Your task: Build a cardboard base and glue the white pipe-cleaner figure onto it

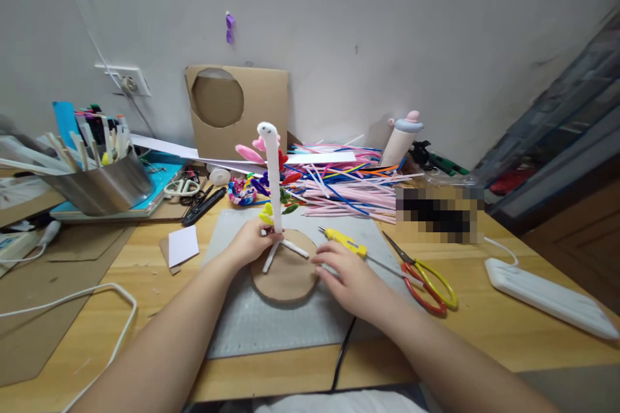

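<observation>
A white fuzzy post [274, 181], seemingly wrapped in pipe cleaner, stands upright on a round cardboard disc [285, 281], with splayed white legs at its foot. My left hand [254, 244] pinches the post low down, near the disc's far left edge. Colourful fuzzy petal shapes [265, 213] show around and behind the post; whether they are attached is unclear. My right hand [346, 274] is open, fingers apart, beside the disc's right edge. Just beyond it lies a yellow hot glue gun [346, 242] with a translucent stick in its back. The disc rests on a grey cutting mat [232, 329].
Scissors [426, 284] with red and yellow handles lie to the right, before a white power strip [547, 297]. Pipe cleaners [343, 197] are heaped at the back beside a bottle [401, 139]. A cardboard sheet [266, 103] leans on the wall. A metal pot [106, 184] stands left.
</observation>
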The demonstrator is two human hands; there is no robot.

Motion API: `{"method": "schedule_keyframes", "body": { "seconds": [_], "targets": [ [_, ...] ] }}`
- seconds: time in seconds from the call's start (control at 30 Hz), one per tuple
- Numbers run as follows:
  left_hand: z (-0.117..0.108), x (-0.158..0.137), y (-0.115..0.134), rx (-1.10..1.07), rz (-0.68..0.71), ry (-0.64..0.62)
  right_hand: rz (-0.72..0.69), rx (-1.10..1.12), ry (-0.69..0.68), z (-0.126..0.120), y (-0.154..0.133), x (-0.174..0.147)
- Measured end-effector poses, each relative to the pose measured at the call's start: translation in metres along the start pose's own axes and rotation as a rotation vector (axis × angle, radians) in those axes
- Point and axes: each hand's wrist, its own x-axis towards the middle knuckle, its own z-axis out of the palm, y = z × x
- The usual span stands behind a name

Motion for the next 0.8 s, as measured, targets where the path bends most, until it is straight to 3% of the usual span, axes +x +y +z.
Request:
{"method": "schedule_keyframes", "body": {
  "seconds": [0.2,0.4,0.6,0.8],
  "targets": [
    [0.012,-0.006,0.001,0.100,-0.001,0.053,0.001,-0.077,-0.039,0.031,-0.008,-0.001],
    [0.019,-0.009,0.002,0.196,0.008,0.087,-0.004,-0.101,-0.004,0.036,-0.009,-0.006],
    [0.020,-0.007,-0.001,0.223,0.019,0.092,-0.098,-0.113,-0.038,0.039,-0.008,-0.006],
    [0.020,-0.007,-0.002,0.189,0.003,0.081,-0.053,-0.164,-0.035,0.041,-0.010,-0.007]
  ]
}}
